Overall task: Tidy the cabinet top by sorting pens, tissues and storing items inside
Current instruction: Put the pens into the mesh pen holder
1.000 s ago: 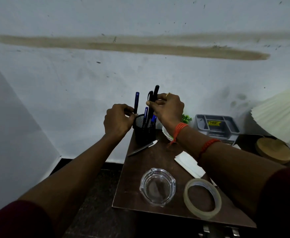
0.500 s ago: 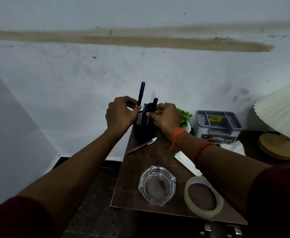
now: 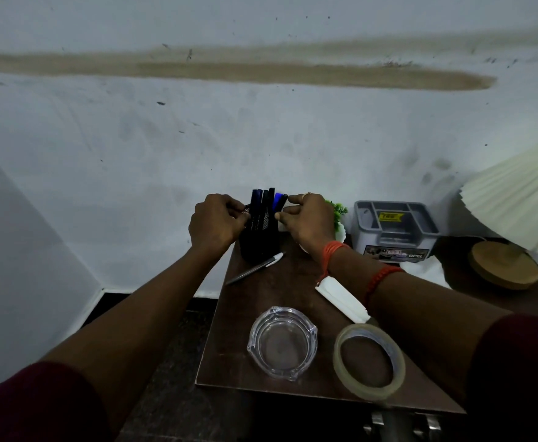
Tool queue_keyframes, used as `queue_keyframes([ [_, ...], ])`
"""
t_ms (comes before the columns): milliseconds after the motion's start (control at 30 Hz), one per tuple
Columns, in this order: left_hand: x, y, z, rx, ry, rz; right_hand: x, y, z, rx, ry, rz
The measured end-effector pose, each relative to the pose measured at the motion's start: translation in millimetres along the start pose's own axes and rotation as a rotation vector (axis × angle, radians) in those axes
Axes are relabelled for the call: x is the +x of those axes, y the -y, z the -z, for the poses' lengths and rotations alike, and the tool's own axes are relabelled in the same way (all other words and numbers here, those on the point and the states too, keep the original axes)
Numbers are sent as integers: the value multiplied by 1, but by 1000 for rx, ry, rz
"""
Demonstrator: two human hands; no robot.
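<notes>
Since a second ago, the tall pens that stood above the hands have dropped down into the black mesh pen holder (image 3: pixel 259 240), and both hands have sunk to its rim. The left hand (image 3: pixel 216 223) curls its fingers against the holder's left side, seemingly steadying it, though whether it truly grips is hard to tell. The right hand (image 3: pixel 309 218) sits at the right side with fingertips pinched near the blue pens (image 3: pixel 279 202); whether they clasp one cannot be told. Just in front of the holder lies a loose white-tipped pen (image 3: pixel 255 267) on the brown cabinet top (image 3: pixel 280 288). Nearer the person are folded white tissues (image 3: pixel 341 298), a glass ashtray (image 3: pixel 282 342) and a tape roll (image 3: pixel 369 362); a grey organiser tray (image 3: pixel 395 229) stands to the right. To finish well, the person should probably keep the holder braced while settling the pens upright, then collect the loose pen.
</notes>
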State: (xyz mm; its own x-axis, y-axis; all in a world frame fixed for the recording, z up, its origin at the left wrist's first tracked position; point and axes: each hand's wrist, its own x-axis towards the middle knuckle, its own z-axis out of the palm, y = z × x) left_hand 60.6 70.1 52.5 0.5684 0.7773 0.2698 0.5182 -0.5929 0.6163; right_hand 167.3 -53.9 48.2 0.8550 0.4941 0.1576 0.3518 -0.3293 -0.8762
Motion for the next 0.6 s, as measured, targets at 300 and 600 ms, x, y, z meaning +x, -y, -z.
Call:
queue_keyframes([
  [300,-26,16,-3,-62,-81,-31,-36,-26,-11,26,-98,-41],
  [600,-57,33,-20,-98,-67,-15,-50,-60,-34,-51,111,-196],
])
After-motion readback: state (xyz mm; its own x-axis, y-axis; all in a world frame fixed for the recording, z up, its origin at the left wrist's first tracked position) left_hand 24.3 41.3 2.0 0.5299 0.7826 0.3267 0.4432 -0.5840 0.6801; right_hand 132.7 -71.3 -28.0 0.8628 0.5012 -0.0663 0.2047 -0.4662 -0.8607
